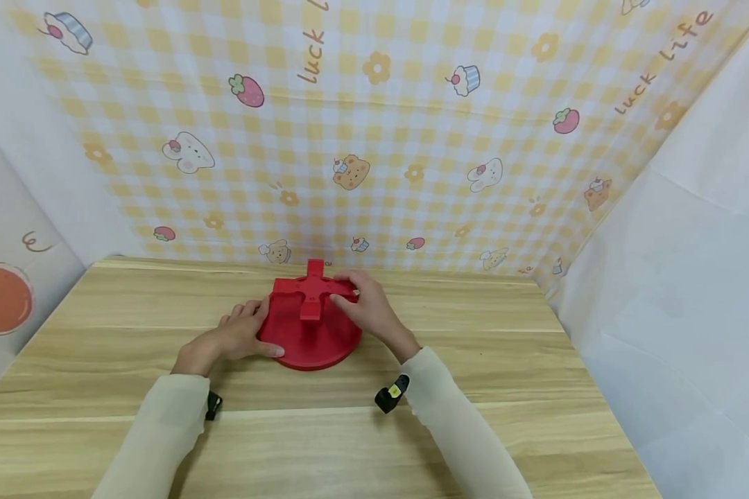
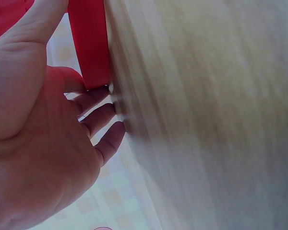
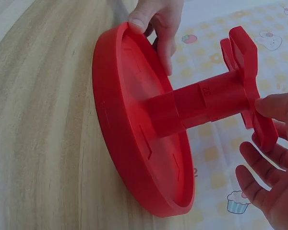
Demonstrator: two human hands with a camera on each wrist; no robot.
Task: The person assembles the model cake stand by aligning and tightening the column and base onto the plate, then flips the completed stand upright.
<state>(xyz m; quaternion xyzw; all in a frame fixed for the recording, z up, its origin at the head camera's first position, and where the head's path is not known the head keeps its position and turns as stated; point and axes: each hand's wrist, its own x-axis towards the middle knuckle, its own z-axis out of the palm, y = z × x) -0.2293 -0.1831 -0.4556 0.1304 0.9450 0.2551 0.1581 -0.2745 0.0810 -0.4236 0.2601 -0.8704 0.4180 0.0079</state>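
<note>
A red plastic stand has a round, rimmed base (image 1: 312, 350), a thick post (image 3: 201, 103) marked "32", and a cross-shaped top (image 1: 313, 287) with four upturned ends. It stands upright on the table. My left hand (image 1: 240, 334) grips the base at its left edge, thumb over the rim and fingers along the outer side. With the thumb and fingers of my right hand (image 1: 376, 313) I pinch the right arm of the cross. In the right wrist view, the other fingers of that hand are spread below the arm. The post's lower end meets the middle of the base.
The wood-grain table (image 1: 474, 374) extends around the stand. Behind it hangs a yellow-checked cloth (image 1: 399, 138) with printed fruit and animals. White sheeting (image 1: 674, 277) hangs along the right side. Black wrist straps (image 1: 392, 394) show at both sleeves.
</note>
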